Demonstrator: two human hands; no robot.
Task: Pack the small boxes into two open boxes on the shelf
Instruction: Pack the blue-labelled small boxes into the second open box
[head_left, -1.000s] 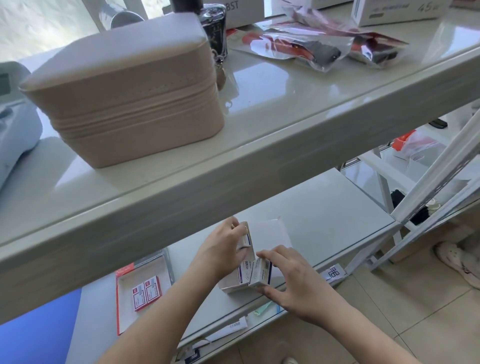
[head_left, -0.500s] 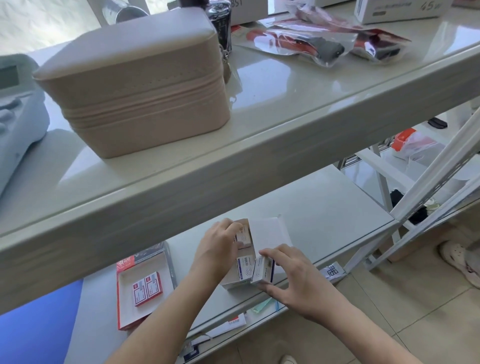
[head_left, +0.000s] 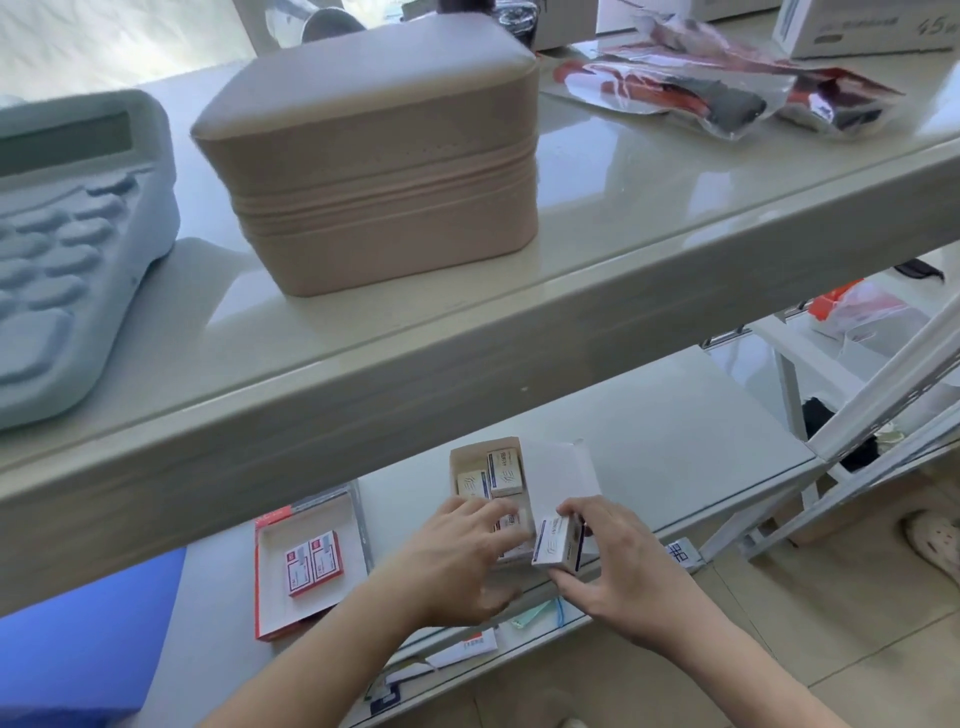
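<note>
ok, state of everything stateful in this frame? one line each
beige carton: open, white flap up, small boxes packed inside
red-edged box: open, two red-and-white small boxes inside
white small box: held at the beige carton's near right corner, not yet in
right hand: grip shut on the white small box
left hand: fingers spread on the packed boxes
beige zip case: closed

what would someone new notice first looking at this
Probably the big beige zipped case on the upper shelf, beside a pale blue calculator at far left. Below, on the lower shelf, the right hand holds a small white box by an open brown box of similar ones, the left hand resting on it.
</note>
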